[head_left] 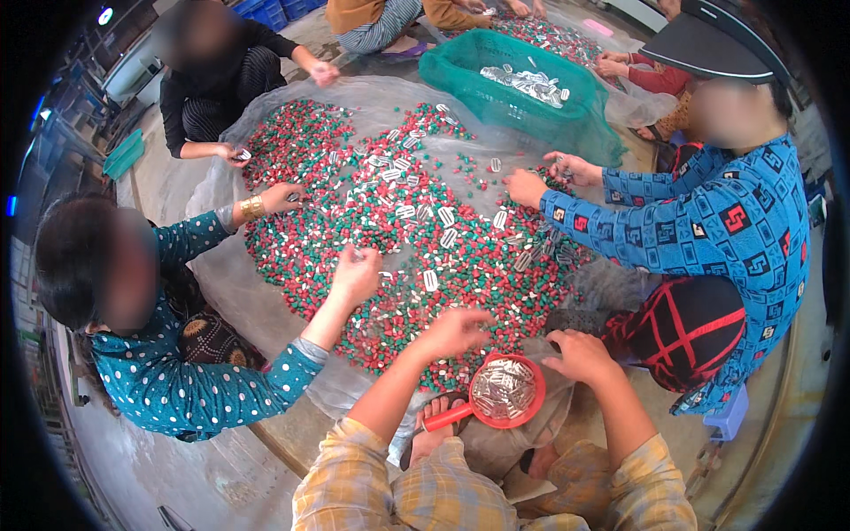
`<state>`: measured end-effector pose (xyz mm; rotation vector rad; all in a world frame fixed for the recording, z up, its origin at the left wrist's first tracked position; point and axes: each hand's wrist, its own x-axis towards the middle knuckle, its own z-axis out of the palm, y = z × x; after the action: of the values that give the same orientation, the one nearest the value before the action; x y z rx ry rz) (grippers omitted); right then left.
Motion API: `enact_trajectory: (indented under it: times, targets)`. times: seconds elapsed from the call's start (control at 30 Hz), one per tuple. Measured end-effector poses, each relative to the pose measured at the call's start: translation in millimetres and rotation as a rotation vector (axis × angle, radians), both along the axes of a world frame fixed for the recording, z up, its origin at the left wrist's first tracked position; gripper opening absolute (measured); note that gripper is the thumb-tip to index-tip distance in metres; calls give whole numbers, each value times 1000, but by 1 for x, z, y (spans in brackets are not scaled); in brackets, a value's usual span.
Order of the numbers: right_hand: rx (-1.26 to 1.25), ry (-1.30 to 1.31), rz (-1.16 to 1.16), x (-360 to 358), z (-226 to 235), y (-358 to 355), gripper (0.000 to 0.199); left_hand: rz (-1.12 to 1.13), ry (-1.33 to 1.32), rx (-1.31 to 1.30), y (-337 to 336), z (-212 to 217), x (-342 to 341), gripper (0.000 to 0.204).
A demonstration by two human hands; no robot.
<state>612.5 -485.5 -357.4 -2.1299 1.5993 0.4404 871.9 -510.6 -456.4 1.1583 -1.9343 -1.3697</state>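
Observation:
A wide heap of small red, green and white pieces is spread over a pale net sheet, with flat silver slotted buckles scattered among them. My left hand hovers over the near edge of this heap, fingers stretched to the right and apart, nothing visible in them. Across from it, my right hand is beside the heap's near right edge, its fingers loosely bent and the thumb apart. Below and between both hands sits a red handled strainer, filled with silver buckles. Neither hand touches it.
Co-workers crouch around the heap, one in a dotted teal top at left, one in a patterned blue top at right. Their hands reach over it. At the back stands a net-covered green basket holding more buckles. A purple stool is at right.

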Motion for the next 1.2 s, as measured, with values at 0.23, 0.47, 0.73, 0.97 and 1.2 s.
enact_trajectory:
  times: [0.23,0.47,0.73,0.97,1.2]
  targets:
    - [37,21,3,7,0,2,46,496,-671,-293,-52,-91,52,37]
    - [15,28,-19,-6,-9,11,47,128,-272,-45,-33,1,3,32]
    - [-1,26,-19,-10,-3,14,48,214,-443,-399,-110,1,-95,56]
    - [-26,-62,-10,2,9,6,46,51,-797,-411,-131,-43,-135,42]
    - [-25,-70,-21,-33,-14,-7,44,-23,-699,-357,-55,-45,-74,42]
